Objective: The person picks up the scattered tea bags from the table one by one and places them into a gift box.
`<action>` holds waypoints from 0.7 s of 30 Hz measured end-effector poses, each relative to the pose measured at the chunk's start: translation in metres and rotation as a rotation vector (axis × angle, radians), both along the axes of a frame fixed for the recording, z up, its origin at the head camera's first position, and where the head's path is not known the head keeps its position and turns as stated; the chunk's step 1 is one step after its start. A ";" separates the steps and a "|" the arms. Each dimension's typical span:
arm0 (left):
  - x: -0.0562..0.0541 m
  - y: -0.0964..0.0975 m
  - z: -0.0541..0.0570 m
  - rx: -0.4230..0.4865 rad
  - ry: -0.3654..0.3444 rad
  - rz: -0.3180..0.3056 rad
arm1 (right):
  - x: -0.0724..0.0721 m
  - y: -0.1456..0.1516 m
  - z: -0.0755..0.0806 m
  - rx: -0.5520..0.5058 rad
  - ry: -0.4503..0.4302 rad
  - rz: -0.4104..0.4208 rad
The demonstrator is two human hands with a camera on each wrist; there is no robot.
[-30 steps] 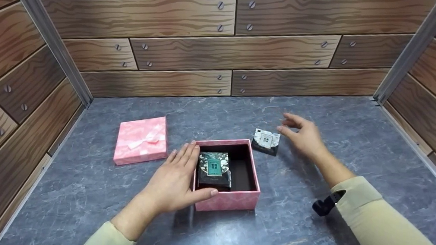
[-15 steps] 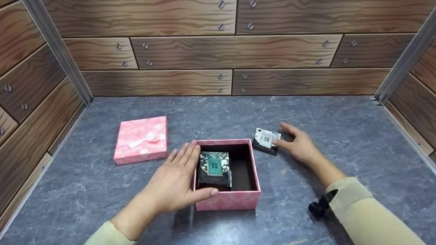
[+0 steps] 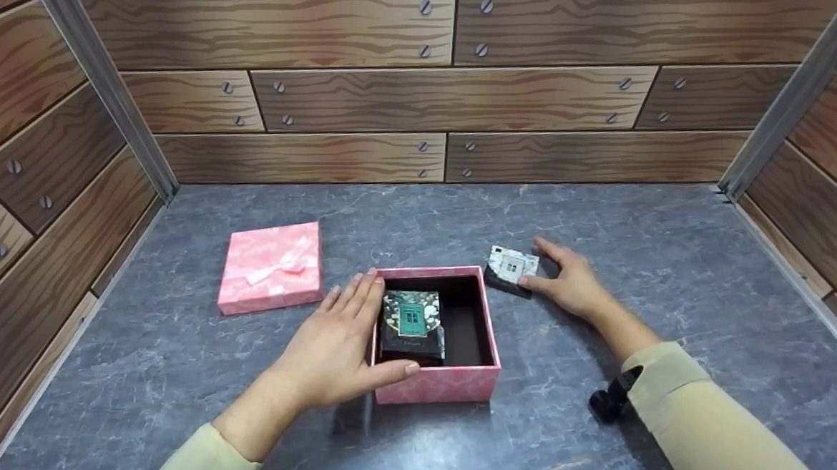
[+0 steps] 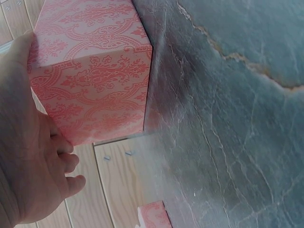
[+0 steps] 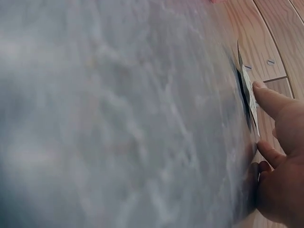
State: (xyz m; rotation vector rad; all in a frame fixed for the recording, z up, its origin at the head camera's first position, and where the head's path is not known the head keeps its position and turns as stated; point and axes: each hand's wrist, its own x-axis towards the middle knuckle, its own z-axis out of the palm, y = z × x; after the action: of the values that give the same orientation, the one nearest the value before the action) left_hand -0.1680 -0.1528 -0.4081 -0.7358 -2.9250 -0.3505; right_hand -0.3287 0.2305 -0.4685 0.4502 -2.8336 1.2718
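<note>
A pink patterned gift box (image 3: 437,386) stands without its lid in the middle of the table. My left hand (image 3: 338,343) rests along its left rim with straight fingers, the thumb lying over the front rim. Inside, on the left, sits a small black box with a green label (image 3: 412,325). Right of the gift box lies a flat black-and-white packet (image 3: 512,267). My right hand (image 3: 571,281) is at its right side, thumb at the near corner and forefinger by the far corner. In the right wrist view, fingertips touch the packet (image 5: 250,97); its underside is hidden.
The pink lid with a bow (image 3: 270,268) lies at the back left. Wood-patterned walls (image 3: 440,98) enclose the grey marbled table (image 3: 418,224) at the back and both sides. A black wrist camera (image 3: 613,397) hangs under the right cuff.
My right hand has moved left and toward me, from beside the packet to its right edge. The packet, the gift box and my left hand have stayed in place.
</note>
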 end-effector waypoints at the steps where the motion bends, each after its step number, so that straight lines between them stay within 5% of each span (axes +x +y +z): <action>1: 0.000 0.000 0.000 -0.001 0.001 -0.001 | 0.000 0.000 0.000 0.025 0.006 -0.006; 7: 0.000 0.000 0.000 -0.006 0.006 -0.008 | 0.002 -0.001 0.001 0.097 -0.011 -0.021; 21: 0.000 -0.001 0.000 0.006 0.005 -0.004 | -0.002 -0.002 -0.001 0.021 -0.039 -0.023</action>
State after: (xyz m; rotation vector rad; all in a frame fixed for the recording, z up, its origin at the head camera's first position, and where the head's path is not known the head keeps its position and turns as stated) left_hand -0.1683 -0.1537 -0.4082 -0.7414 -2.9165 -0.3576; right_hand -0.3302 0.2288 -0.4692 0.3959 -2.8778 1.2618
